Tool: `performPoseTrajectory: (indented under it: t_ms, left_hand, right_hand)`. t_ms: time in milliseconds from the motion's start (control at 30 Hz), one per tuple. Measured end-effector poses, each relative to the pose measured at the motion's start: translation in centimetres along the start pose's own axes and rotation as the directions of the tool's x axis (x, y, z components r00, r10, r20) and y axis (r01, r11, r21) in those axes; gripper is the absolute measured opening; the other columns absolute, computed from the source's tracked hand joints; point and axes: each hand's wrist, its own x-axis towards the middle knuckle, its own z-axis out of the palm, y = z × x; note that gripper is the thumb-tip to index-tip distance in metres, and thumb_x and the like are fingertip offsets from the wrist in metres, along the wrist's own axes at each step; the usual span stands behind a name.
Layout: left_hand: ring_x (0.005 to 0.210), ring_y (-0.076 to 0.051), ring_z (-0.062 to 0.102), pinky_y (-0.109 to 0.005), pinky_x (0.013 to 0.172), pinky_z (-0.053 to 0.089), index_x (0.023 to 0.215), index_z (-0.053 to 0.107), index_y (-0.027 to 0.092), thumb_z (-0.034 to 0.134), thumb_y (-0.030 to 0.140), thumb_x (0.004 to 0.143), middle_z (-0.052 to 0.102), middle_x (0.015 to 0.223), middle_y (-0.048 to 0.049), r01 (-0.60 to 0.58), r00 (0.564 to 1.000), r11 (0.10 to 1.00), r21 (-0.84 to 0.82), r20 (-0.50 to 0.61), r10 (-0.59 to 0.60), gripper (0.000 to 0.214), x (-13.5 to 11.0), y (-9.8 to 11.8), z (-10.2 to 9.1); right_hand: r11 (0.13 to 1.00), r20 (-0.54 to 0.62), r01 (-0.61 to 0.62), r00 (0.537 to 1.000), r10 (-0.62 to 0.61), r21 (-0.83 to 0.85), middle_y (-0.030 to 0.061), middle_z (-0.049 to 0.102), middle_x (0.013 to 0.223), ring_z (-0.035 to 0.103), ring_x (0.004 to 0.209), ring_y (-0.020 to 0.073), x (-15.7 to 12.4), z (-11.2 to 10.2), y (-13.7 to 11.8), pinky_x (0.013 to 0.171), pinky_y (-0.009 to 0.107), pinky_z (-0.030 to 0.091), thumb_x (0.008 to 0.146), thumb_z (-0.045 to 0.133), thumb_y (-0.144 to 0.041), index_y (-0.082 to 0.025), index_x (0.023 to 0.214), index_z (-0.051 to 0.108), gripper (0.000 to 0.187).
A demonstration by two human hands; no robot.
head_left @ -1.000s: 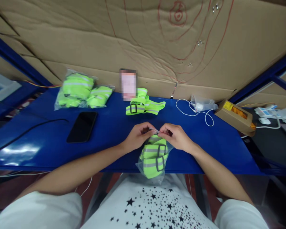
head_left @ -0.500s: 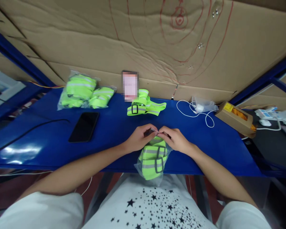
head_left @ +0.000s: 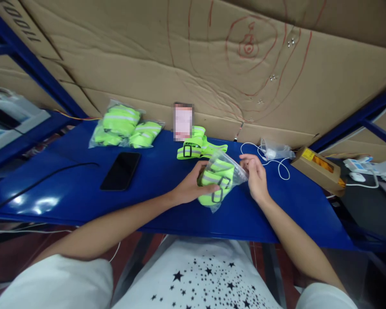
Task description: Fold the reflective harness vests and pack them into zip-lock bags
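Note:
A clear zip-lock bag [head_left: 239,172] holds a folded neon-yellow reflective strap [head_left: 214,177] with grey stripes and black buckles. My left hand [head_left: 196,184] grips the bag from its left side, thumb across the front, other fingers partly hidden behind. The bag is tilted above the blue table, its zip edge toward the right. At that edge is my right hand [head_left: 255,174], its fingers curled in against the bag's corner; the fingertips are partly hidden. Just beyond the bag lies a loose neon-yellow strap [head_left: 188,151] with a black buckle.
On the blue table [head_left: 167,221] are bagged neon straps [head_left: 120,122] at back left, a black phone [head_left: 120,171], and a black cable. A blurred card [head_left: 182,122] leans against the cardboard wall. White cable [head_left: 284,169], small plastic bag and cardboard box [head_left: 320,169] are at right.
The bag has been raised from the table's front edge and turned so its zip end faces right. My hands, together at its top before, are now apart, left on its side, right at its edge.

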Motion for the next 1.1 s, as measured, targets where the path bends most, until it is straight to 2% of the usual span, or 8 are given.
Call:
performPoseTrajectory:
  t_ms: [100, 233, 400, 500, 600, 767, 933, 1100]
  left_hand:
    - [0.118, -0.027, 0.065, -0.044, 0.102, 0.054, 0.125, 0.044, 0.022, 0.086, 0.042, 0.071, 0.064, 0.125, -0.0108, -0.075, 0.979, 0.997, -0.009, -0.191, 0.071, 0.071, 0.6, 0.1, -0.3]
    - [0.101, -0.024, 0.072, -0.039, 0.086, 0.061, 0.127, 0.042, 0.025, 0.087, 0.045, 0.068, 0.069, 0.116, -0.0075, -0.154, 0.882, 0.987, 0.044, -0.445, 0.157, 0.077, 2.1, 1.8, -3.2]
    - [0.093, -0.019, 0.072, -0.034, 0.078, 0.062, 0.117, 0.046, 0.021, 0.085, 0.048, 0.071, 0.071, 0.112, -0.0062, -0.211, 0.599, 0.95, 0.228, -0.738, 0.31, 0.066, 4.7, 5.3, -12.5]
    - [0.096, -0.02, 0.071, -0.04, 0.086, 0.06, 0.123, 0.044, 0.017, 0.084, 0.045, 0.075, 0.071, 0.113, -0.0078, -0.014, 0.506, 0.91, 0.415, -0.782, 0.364, 0.068, 5.3, 6.2, -18.0]
    - [0.111, -0.03, 0.068, -0.048, 0.097, 0.052, 0.129, 0.047, 0.015, 0.084, 0.053, 0.073, 0.07, 0.116, -0.0111, 0.37, 0.5, 0.735, 0.568, -0.789, 0.357, 0.078, 5.3, 5.8, -20.7]
    - [0.118, -0.043, 0.064, -0.053, 0.096, 0.051, 0.134, 0.049, 0.014, 0.08, 0.062, 0.071, 0.068, 0.123, -0.0211, 0.599, 0.576, 0.552, 0.581, -0.791, 0.208, 0.086, 6.1, 4.5, -19.7]
    - [0.128, -0.052, 0.054, -0.073, 0.106, 0.033, 0.135, 0.051, 0.01, 0.065, 0.072, 0.079, 0.064, 0.128, -0.031, 0.659, 0.677, 0.234, 0.714, -0.7, 0.229, 0.085, 6.9, 4.2, -18.3]
    - [0.134, -0.053, 0.045, -0.075, 0.104, 0.031, 0.146, 0.043, 0.009, 0.059, 0.063, 0.087, 0.048, 0.147, -0.0336, 0.539, 0.715, 0.203, 0.817, -0.572, 0.403, 0.081, 6.2, 4.5, -16.5]
  right_hand:
    - [0.993, 0.097, -0.101, 0.991, 0.095, 0.057, 0.003, 0.062, 0.091, 0.056, 0.067, 0.0138, -0.1, 0.6, 1.3, 0.057, 0.027, 0.047, 0.101, 0.039, -0.064, -0.023, 0.121, 0.058, 0.049]
    - [0.984, 0.244, -0.093, 0.961, 0.129, -0.155, 0.0041, 0.064, 0.097, 0.061, 0.077, 0.0149, -1.1, 1.9, 2.8, 0.067, 0.028, 0.05, 0.103, 0.039, -0.059, -0.023, 0.125, 0.055, 0.045]
    - [0.939, 0.365, 0.065, 0.929, 0.066, -0.336, 0.0048, 0.067, 0.101, 0.064, 0.088, 0.0166, -1.7, 2.6, 2.7, 0.084, 0.032, 0.05, 0.103, 0.045, -0.051, -0.023, 0.125, 0.056, 0.038]
    - [0.936, 0.384, 0.072, 0.921, 0.07, -0.343, 0.0053, 0.068, 0.105, 0.065, 0.09, 0.0168, -1.6, 2.5, 2.7, 0.082, 0.031, 0.051, 0.103, 0.046, -0.049, -0.023, 0.126, 0.056, 0.036]
    - [0.929, 0.401, 0.075, 0.912, 0.083, -0.362, 0.0045, 0.069, 0.104, 0.066, 0.089, 0.0167, -1.6, 2.5, 2.9, 0.081, 0.031, 0.051, 0.103, 0.046, -0.048, -0.025, 0.126, 0.057, 0.035]
    - [0.912, 0.447, 0.106, 0.89, 0.091, -0.397, 0.0038, 0.071, 0.104, 0.068, 0.09, 0.0172, -1.5, 2.4, 3.0, 0.084, 0.032, 0.052, 0.103, 0.046, -0.048, -0.026, 0.125, 0.057, 0.034]
    - [0.891, 0.479, 0.162, 0.875, 0.069, -0.424, 0.0052, 0.072, 0.107, 0.068, 0.093, 0.0178, -1.6, 2.3, 2.8, 0.087, 0.034, 0.052, 0.103, 0.047, -0.048, -0.025, 0.124, 0.059, 0.033]
    - [0.887, 0.5, 0.193, 0.865, 0.048, -0.42, 0.0048, 0.071, 0.104, 0.067, 0.091, 0.0172, -1.6, 2.3, 2.8, 0.083, 0.032, 0.052, 0.103, 0.047, -0.047, -0.025, 0.12, 0.062, 0.032]
